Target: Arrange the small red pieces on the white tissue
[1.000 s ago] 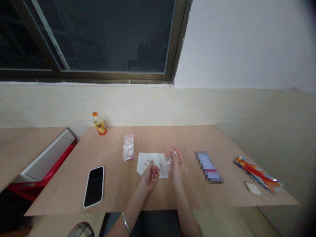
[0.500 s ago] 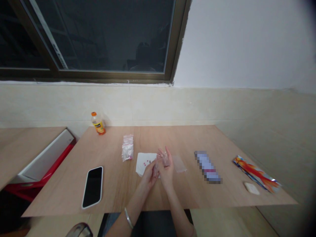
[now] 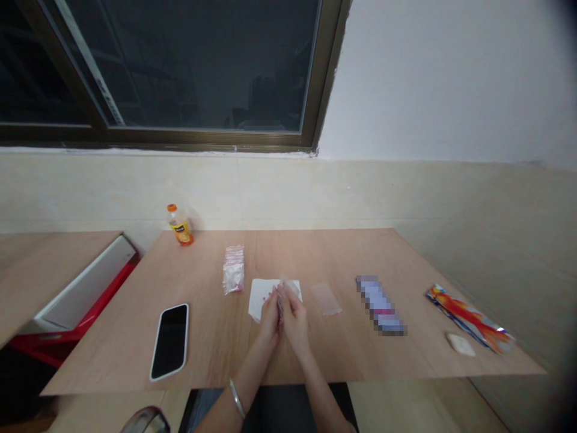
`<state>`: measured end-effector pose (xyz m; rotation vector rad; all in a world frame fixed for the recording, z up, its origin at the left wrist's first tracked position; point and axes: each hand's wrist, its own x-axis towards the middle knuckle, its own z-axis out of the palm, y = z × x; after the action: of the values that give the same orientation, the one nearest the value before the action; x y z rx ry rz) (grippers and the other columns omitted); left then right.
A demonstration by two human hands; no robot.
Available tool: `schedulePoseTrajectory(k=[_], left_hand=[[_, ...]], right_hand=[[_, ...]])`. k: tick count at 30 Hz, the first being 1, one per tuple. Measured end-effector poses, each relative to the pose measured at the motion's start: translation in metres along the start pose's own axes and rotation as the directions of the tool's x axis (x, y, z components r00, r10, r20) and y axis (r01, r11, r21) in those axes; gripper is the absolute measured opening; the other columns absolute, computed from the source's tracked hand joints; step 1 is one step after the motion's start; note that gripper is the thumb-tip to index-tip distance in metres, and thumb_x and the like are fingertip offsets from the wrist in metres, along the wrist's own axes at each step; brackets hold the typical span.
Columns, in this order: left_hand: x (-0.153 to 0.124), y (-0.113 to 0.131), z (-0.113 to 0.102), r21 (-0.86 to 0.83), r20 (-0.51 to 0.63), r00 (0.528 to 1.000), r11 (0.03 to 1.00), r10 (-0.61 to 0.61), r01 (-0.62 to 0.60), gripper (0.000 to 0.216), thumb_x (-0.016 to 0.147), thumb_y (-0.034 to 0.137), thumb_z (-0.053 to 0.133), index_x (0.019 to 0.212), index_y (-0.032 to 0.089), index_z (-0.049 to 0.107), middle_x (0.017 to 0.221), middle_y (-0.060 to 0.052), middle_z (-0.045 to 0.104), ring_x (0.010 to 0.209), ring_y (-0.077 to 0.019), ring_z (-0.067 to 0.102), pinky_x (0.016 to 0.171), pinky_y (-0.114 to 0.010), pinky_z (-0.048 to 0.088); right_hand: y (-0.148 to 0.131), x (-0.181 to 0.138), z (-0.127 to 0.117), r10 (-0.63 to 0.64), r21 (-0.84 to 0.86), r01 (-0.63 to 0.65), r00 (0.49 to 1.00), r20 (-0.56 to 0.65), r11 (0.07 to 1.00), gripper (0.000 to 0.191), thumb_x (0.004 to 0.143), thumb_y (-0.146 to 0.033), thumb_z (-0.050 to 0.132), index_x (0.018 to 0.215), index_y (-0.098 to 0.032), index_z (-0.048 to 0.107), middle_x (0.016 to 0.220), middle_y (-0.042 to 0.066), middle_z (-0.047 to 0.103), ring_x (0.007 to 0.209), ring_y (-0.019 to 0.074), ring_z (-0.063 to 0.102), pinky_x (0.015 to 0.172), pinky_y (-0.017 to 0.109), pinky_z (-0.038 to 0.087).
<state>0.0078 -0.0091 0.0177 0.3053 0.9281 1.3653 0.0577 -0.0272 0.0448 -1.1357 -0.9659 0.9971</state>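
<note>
My left hand (image 3: pixel 270 314) and my right hand (image 3: pixel 294 313) meet over the near part of a white paper sheet (image 3: pixel 257 299). Between them they pinch a small clear plastic bag (image 3: pixel 285 284), its top poking out above the fingertips. What the bag contains is hidden by my fingers. Small pink pieces (image 3: pixel 265 298) lie on the paper just left of my left hand. To the right of my right hand a flat clear plastic bag (image 3: pixel 326 299) rests on the table.
A row of overlapping filled plastic bags (image 3: pixel 233 270) lies behind the paper. A phone (image 3: pixel 169 343) is at the left, an orange-capped bottle (image 3: pixel 180 226) far left. To the right are a blurred-out item (image 3: pixel 381 305), a colourful packet (image 3: pixel 469 317) and a white piece (image 3: pixel 460 344).
My right hand has moved left and closed in beside my left hand, its fingers no longer spread. The plastic bag shifted left with it, uncovering the paper's right corner.
</note>
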Motion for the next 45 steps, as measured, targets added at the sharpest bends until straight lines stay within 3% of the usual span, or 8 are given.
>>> schedulePoseTrajectory(k=[7, 14, 17, 21, 26, 30, 37, 45], left_hand=[[0.004, 0.001, -0.003, 0.153, 0.003, 1.0, 0.988, -0.01, 0.01, 0.045, 0.065, 0.059, 0.066, 0.068, 0.016, 0.058, 0.059, 0.002, 0.057, 0.054, -0.0108, 0.053, 0.054, -0.023, 0.042], [0.013, 0.001, -0.023, 0.503, 0.012, 1.0, 0.864, 0.023, -0.026, 0.056, 0.065, 0.076, 0.045, 0.054, 0.023, 0.034, 0.042, 0.011, 0.025, 0.033, -0.0054, 0.022, 0.036, -0.02, 0.018], [0.022, 0.008, -0.032, 0.69, 0.037, 0.988, 0.712, 0.148, -0.132, 0.052, 0.075, 0.069, 0.037, 0.053, 0.022, 0.033, 0.044, 0.008, 0.029, 0.039, -0.0083, 0.032, 0.042, -0.021, 0.024], [0.037, 0.016, -0.037, 0.885, 0.157, 0.953, 0.391, 0.261, -0.253, 0.043, 0.086, 0.05, 0.035, 0.057, 0.02, 0.043, 0.058, -0.001, 0.052, 0.061, -0.0155, 0.052, 0.057, -0.025, 0.036], [0.042, 0.005, -0.028, 0.941, 0.336, 0.932, -0.017, 0.133, -0.337, 0.025, 0.089, 0.033, 0.044, 0.074, 0.018, 0.057, 0.085, -0.009, 0.066, 0.084, -0.0209, 0.061, 0.077, -0.029, 0.042], [0.043, -0.008, -0.021, 0.892, 0.396, 0.918, -0.241, 0.012, -0.382, 0.022, 0.091, 0.027, 0.043, 0.085, 0.015, 0.06, 0.097, -0.012, 0.066, 0.093, -0.0228, 0.061, 0.084, -0.034, 0.042], [0.042, -0.011, -0.024, 0.809, 0.421, 0.906, -0.438, -0.034, -0.392, 0.029, 0.096, 0.028, 0.033, 0.102, 0.017, 0.059, 0.107, -0.012, 0.062, 0.099, -0.0229, 0.059, 0.084, -0.035, 0.044], [0.041, -0.01, -0.025, 0.772, 0.449, 0.893, -0.495, -0.021, -0.399, 0.028, 0.095, 0.028, 0.034, 0.103, 0.02, 0.06, 0.108, -0.011, 0.058, 0.092, -0.0215, 0.06, 0.078, -0.033, 0.044]], right_hand=[[-0.004, -0.007, 0.003, -0.027, -0.058, 0.027, 1.0, 0.005, 0.998, 0.044, 0.084, -0.046, 0.051, 0.115, -0.017, 0.064, 0.118, 0.01, 0.065, 0.112, 0.0248, 0.058, 0.099, 0.042, 0.044], [0.019, 0.02, -0.02, -0.093, -0.096, 0.07, 0.963, -0.252, 0.993, 0.052, 0.08, -0.034, 0.046, 0.128, -0.014, 0.052, 0.128, 0.012, 0.057, 0.116, 0.0238, 0.054, 0.099, 0.042, 0.044], [0.025, 0.037, -0.045, -0.193, -0.283, 0.078, 0.894, -0.405, 0.956, 0.061, 0.077, -0.026, 0.039, 0.137, -0.013, 0.039, 0.136, 0.011, 0.049, 0.123, 0.0216, 0.048, 0.102, 0.041, 0.04], [0.027, 0.057, -0.08, -0.26, -0.433, 0.047, 0.855, -0.448, 0.9, 0.07, 0.071, -0.017, 0.032, 0.141, -0.007, 0.03, 0.146, 0.012, 0.035, 0.136, 0.0209, 0.03, 0.111, 0.04, 0.024], [0.041, 0.066, -0.099, -0.175, -0.811, -0.206, 0.92, -0.351, 0.547, 0.066, 0.075, -0.012, 0.03, 0.141, -0.008, 0.031, 0.149, 0.016, 0.026, 0.138, 0.0263, 0.021, 0.108, 0.045, 0.025], [0.063, 0.068, -0.094, -0.037, -0.835, -0.307, 0.931, -0.363, 0.457, 0.057, 0.082, -0.025, 0.035, 0.137, -0.007, 0.039, 0.145, 0.023, 0.03, 0.136, 0.0335, 0.024, 0.104, 0.052, 0.026], [0.091, 0.072, -0.085, -0.018, -0.879, -0.349, 0.927, -0.375, 0.325, 0.074, 0.084, -0.054, 0.038, 0.142, -0.008, 0.03, 0.148, 0.027, 0.02, 0.137, 0.0372, 0.013, 0.103, 0.059, 0.017], [0.086, 0.08, -0.091, -0.212, -0.927, -0.134, 0.953, -0.217, 0.349, 0.065, 0.091, -0.043, 0.02, 0.141, -0.003, 0.029, 0.148, 0.025, 0.022, 0.138, 0.0357, 0.013, 0.105, 0.057, 0.017]])
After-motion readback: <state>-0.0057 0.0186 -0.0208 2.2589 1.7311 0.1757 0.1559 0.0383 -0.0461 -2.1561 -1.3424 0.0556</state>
